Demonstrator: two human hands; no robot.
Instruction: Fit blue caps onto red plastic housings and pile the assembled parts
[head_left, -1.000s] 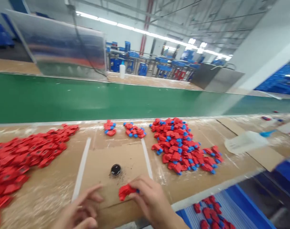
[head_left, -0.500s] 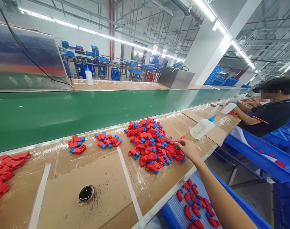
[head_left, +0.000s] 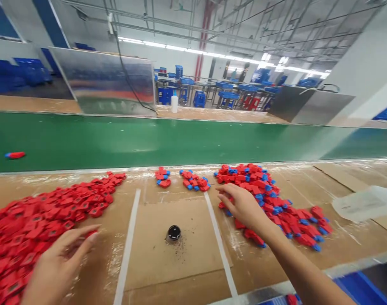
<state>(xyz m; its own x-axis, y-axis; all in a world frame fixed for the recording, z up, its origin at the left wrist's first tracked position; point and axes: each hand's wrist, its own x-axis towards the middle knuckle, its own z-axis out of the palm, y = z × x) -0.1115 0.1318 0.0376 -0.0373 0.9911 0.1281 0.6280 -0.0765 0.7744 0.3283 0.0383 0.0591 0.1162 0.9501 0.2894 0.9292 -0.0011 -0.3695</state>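
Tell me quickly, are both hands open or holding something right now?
Left hand: open, empty, beside the flat red parts.
Right hand: open, fingers loosely curled, empty, over the red-and-blue parts.

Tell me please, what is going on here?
A person is sorting through nothing yet visible in either hand. The right hand is at the edge of a heap of red-and-blue plastic parts, and the left hand is beside a spread of flat red pieces. Between them, a small black round object sits on a cardboard sheet, with a green conveyor belt beyond.
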